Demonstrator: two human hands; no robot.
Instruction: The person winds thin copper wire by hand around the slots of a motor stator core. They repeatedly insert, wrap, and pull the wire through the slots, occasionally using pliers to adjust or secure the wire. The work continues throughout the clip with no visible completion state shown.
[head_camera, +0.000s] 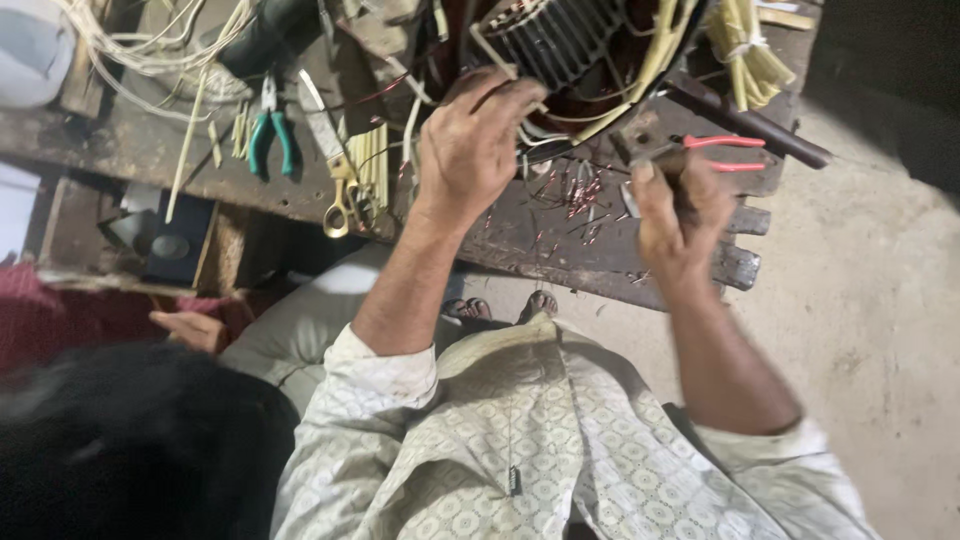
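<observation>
bench (560, 245): dark weathered wood, rough, stained
stator (560, 40): ribbed dark metal, matt
windings (640, 75): coppery reddish wire under cream plastic sleeving
hammer (650, 152): dull grey metal head, worn
green pliers (270, 130): steel jaws, glossy green plastic grips
red pliers (725, 153): glossy red plastic grips
scissors (340, 205): brassy yellow metal handles
shirt (540, 450): pale patterned cloth, matt
floor (860, 300): rough, dusty concrete

A dark wooden tabletop (560, 235) carries green pliers (270, 135) and scissors (340, 205) at left, red pliers (725, 152) at right, wire scraps (575, 195) between.
</observation>
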